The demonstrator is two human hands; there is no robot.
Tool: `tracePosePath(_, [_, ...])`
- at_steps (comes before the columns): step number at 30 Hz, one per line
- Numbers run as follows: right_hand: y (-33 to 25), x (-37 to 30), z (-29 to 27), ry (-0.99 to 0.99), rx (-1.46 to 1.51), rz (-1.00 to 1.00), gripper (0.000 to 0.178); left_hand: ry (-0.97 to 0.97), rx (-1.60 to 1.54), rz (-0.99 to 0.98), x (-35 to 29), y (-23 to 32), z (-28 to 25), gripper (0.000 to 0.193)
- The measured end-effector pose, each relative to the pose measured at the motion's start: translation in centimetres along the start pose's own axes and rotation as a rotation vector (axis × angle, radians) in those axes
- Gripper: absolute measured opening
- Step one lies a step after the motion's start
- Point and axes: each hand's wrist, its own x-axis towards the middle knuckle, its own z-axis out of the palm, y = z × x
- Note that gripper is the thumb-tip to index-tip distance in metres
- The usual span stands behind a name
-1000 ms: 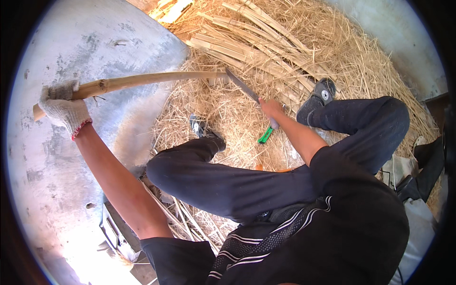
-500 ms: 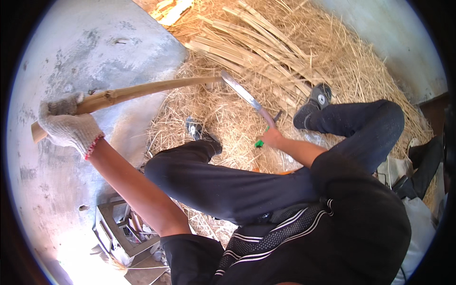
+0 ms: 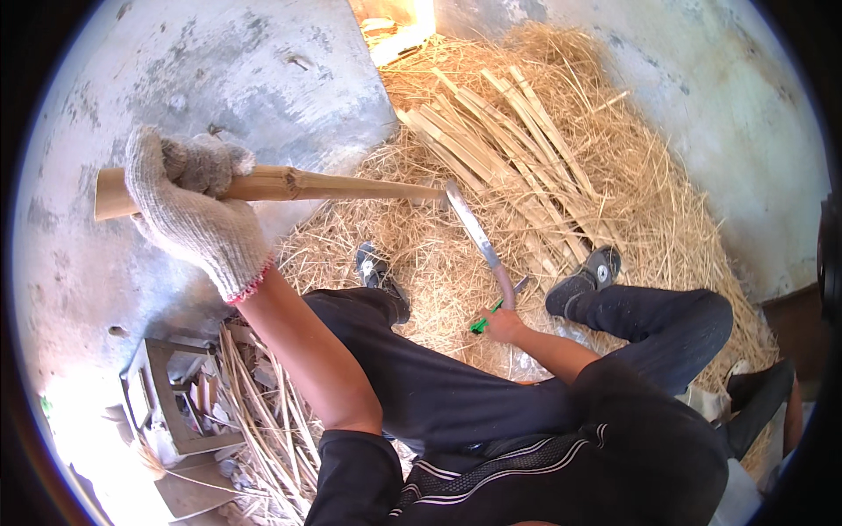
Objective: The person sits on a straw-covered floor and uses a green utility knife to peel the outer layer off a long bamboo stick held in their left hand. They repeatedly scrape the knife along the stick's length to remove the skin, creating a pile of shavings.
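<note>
In a pale knitted glove with a red-trimmed cuff, my left hand [image 3: 197,210] is closed around the thick end of a bamboo length [image 3: 324,186]. The bamboo reaches right across the view, narrowing past a node. Its thin end meets the tip of a long knife [image 3: 474,230], which has a silvery blade and a brownish, curved lower part. My bare right hand [image 3: 506,327] grips the knife low down, between my knees. A bright green piece [image 3: 481,325] sticks out beside that fist; how it joins the knife is hidden.
Split bamboo strips [image 3: 500,145] lie on straw [image 3: 438,285] beyond my shoes. A grey worn slab [image 3: 254,79] fills the upper left. At lower left, a box-like frame [image 3: 171,443] stands beside thin strips [image 3: 263,412]. Another person's dark-clothed limb [image 3: 761,405] shows at right.
The view has shifted, baring thin strips at lower left. The bamboo's gloved end has risen relative to its tip, so it now slopes slightly down rightward. Both hands keep their hold.
</note>
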Motion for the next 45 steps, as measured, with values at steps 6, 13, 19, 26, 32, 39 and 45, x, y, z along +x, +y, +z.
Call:
tracePosePath(6, [-0.9, -0.2, -0.6, -0.009, 0.065, 0.122, 0.05, -0.105, -0.034, -0.016, 0.0, 0.2, -1.5, 0.036])
tracePosePath(13, [-4.8, -1.2, -14.8, -0.57, 0.045, 0.071, 0.036, -0.309, -0.2, -0.044, 0.0, 0.3, -2.9, 0.035])
tracePosePath(19, [-11.2, -11.8, -29.1, -0.084, 0.579, -0.117, 0.06, -0.31, -0.061, -0.015, -0.9, 1.3, -2.5, 0.041])
tracePosePath(26, [-14.9, -16.6, -27.6, 0.493, 0.675, -0.228, 0.04, -0.126, -0.021, 0.017, -3.4, 4.5, -1.1, 0.043])
tracePosePath(32, [-18.2, -16.2, -26.5, 0.438, 0.837, -0.268, 0.032, -0.123, -0.017, 0.008, -3.0, 4.0, -1.5, 0.044])
tracePosePath(39, [-22.8, -14.3, -26.7, 0.438, 0.878, -0.37, 0.025, -0.083, -0.12, -0.011, -3.6, 4.4, -2.4, 0.041])
tracePosePath(45, [-25.2, -12.9, -25.5, 0.582, 0.79, -0.411, 0.024, 0.003, 0.022, 0.033, -4.4, 4.8, -2.2, 0.042])
